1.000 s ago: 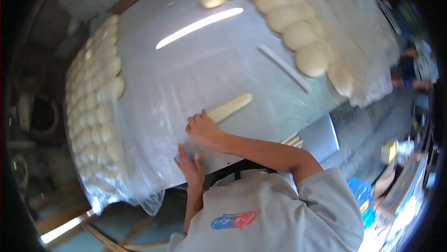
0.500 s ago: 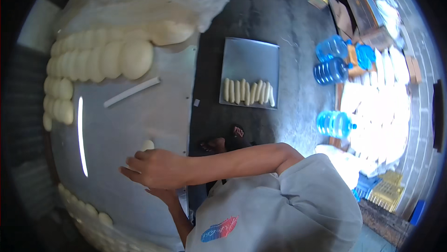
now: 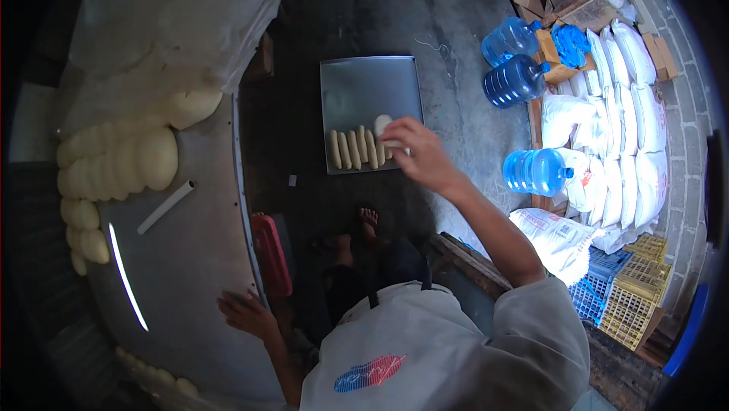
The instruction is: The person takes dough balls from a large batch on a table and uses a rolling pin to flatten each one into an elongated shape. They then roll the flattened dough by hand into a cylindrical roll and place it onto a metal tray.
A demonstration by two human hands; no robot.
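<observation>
Dough (image 3: 382,121) pinched in the right hand (image 3: 422,156) is partly hidden; the left hand (image 3: 247,314) is loosely open, palm unseen.

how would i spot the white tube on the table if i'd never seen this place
Start from the wide grey table on the left. Between the left hand, at its right edge, and the dough mounds at upper left lies the tube, slanted. It is thin, straight and white, with a dark open end; the mounds are cream and rounded.
</observation>
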